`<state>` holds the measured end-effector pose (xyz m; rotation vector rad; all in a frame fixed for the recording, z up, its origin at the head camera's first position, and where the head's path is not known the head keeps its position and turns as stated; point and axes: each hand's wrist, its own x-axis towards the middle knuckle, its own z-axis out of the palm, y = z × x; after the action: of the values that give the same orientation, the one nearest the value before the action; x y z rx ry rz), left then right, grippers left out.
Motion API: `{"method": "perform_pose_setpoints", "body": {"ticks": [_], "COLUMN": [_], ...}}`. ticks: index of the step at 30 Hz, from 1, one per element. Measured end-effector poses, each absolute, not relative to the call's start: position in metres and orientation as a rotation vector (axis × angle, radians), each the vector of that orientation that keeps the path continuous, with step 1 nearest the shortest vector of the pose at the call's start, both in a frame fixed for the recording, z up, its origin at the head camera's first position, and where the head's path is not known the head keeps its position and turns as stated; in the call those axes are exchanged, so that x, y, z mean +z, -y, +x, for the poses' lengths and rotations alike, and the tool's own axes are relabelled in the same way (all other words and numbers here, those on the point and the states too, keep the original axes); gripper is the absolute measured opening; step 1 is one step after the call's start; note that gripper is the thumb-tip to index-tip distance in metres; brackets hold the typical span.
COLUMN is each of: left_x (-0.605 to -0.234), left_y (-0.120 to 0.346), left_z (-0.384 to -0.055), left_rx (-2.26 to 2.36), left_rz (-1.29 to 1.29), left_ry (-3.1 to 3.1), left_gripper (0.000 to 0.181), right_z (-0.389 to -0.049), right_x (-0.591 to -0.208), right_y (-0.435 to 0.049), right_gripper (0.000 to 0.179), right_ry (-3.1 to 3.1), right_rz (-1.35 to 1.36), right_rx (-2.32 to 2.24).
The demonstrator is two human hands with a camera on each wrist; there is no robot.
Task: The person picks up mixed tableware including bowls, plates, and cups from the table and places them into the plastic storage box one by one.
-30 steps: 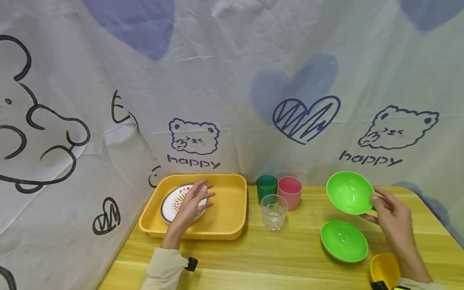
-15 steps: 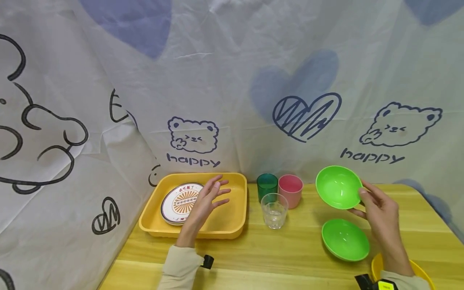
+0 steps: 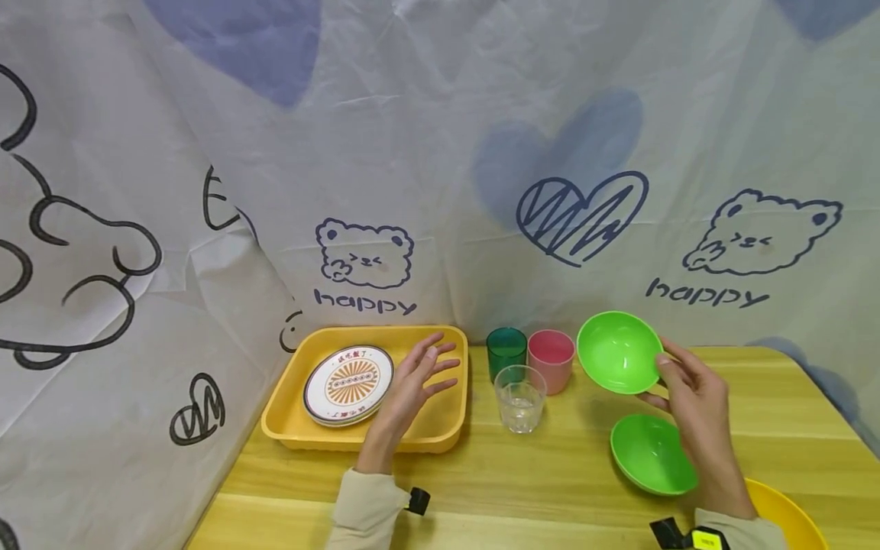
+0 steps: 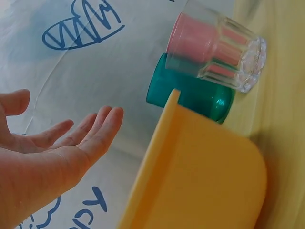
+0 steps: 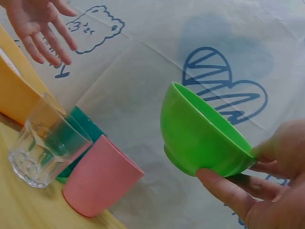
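Note:
A green bowl [image 3: 619, 353] is held up in the air by my right hand [image 3: 697, 409], the thumb at its rim and fingers under its base in the right wrist view. Below it, a second green bowl [image 3: 649, 456] stands on the table, partly covered by the right hand. My left hand [image 3: 410, 386] hovers over the yellow tray [image 3: 302, 439] with fingers spread and nothing in its grasp. Inside that tray, at the left, lies a white plate [image 3: 349, 384] with an orange pattern, seemingly stacked on another.
A clear glass [image 3: 520, 401], a teal cup [image 3: 505, 353] and a pink cup [image 3: 551, 360] stand close together right of the tray. A yellow bowl [image 3: 791, 519] sits at the front right, partly behind the right forearm. A printed cloth [image 3: 481, 153] hangs behind the table.
My right hand has carried the green bowl leftward, toward the cups. The left hand has shifted right, off the plate, and now hangs over the tray's right half.

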<state>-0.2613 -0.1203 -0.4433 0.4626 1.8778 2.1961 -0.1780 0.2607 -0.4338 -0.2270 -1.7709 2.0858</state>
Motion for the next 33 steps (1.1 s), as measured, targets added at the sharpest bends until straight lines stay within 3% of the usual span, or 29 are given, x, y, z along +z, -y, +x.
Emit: {"method": "perform_pose_setpoints", "body": {"ticks": [33], "left_x": [-0.454], "left_y": [0.068], "left_z": [-0.238], "left_rx": [2.122], "left_rz": [0.640], "left_ry": [-1.826], "left_gripper": [0.053], "right_z": [-0.179], "right_x": [-0.442], "right_y": [-0.207], "right_gripper": [0.050], "right_ry": [2.035], "right_rz": [-0.059], "right_rx": [2.004]}}
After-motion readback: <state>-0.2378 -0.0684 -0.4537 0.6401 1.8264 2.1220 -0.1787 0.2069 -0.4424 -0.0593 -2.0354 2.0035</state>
